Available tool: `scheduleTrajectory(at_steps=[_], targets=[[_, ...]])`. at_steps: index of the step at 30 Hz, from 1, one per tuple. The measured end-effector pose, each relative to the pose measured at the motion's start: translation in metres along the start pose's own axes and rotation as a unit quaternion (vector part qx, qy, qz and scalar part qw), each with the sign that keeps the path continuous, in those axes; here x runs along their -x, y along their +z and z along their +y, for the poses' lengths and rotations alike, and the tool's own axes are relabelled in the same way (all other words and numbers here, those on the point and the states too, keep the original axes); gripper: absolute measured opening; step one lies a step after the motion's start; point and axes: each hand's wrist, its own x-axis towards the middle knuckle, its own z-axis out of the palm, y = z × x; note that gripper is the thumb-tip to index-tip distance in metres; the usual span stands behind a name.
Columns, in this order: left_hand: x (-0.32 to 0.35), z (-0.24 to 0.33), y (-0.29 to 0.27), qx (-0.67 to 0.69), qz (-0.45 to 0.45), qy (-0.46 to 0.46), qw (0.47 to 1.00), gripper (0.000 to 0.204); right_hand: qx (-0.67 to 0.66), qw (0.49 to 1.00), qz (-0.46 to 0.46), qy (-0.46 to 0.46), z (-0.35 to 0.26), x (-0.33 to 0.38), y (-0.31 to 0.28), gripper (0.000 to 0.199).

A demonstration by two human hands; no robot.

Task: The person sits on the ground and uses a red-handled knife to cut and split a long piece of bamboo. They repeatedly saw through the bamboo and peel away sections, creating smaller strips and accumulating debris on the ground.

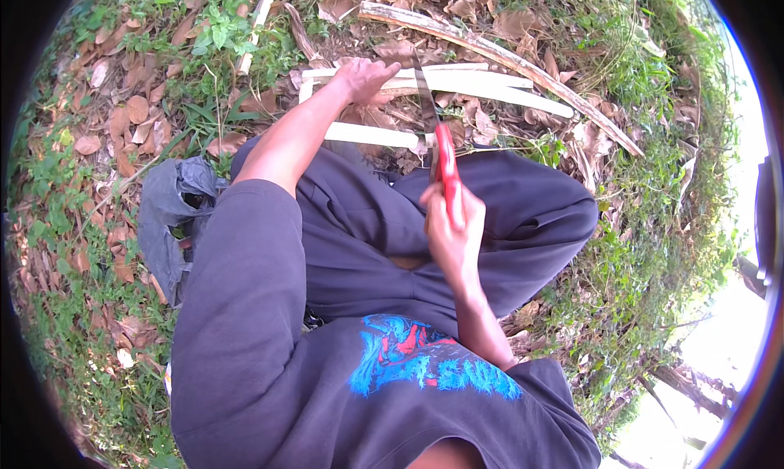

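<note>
My left hand point(362, 77) reaches forward and rests on a bundle of pale split bamboo strips point(482, 85) lying across the ground; whether its fingers grip a strip I cannot tell. My right hand point(453, 224) is closed around the red handle of a knife point(446, 171). The dark blade point(426, 97) points away from me toward the strips, its tip near them. I sit with dark trousers point(367, 224) folded in front of me.
Dry brown leaves point(122, 118) and green weeds point(645, 248) cover the ground all around. A long curved dry stalk point(523, 65) lies behind the strips. A dark grey cloth point(171, 208) lies beside my left leg.
</note>
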Motion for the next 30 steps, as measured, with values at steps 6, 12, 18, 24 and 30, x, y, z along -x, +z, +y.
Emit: scheduleTrajectory(at_steps=[6,12,18,24,30], targets=[[-0.012,0.006,-0.021,0.009,-0.096,-0.04,0.995,0.073,0.068,0.997,0.015,-0.038,0.004,-0.025,0.012,0.011],[-0.009,0.013,-0.022,-0.012,-0.088,-0.041,0.995,0.072,0.007,1.0,-0.008,-0.001,0.019,0.024,-0.008,0.013],[-0.008,0.016,-0.023,-0.007,-0.096,-0.035,0.995,0.072,0.038,0.995,0.021,-0.094,0.031,0.016,0.007,0.016],[-0.008,0.007,-0.006,-0.016,-0.044,-0.022,0.999,0.071,0.009,0.999,-0.034,0.01,-0.017,0.019,0.007,0.011],[-0.009,0.01,-0.012,-0.036,-0.056,-0.026,0.997,0.07,-0.029,0.999,0.007,0.033,0.02,0.043,-0.014,0.009]])
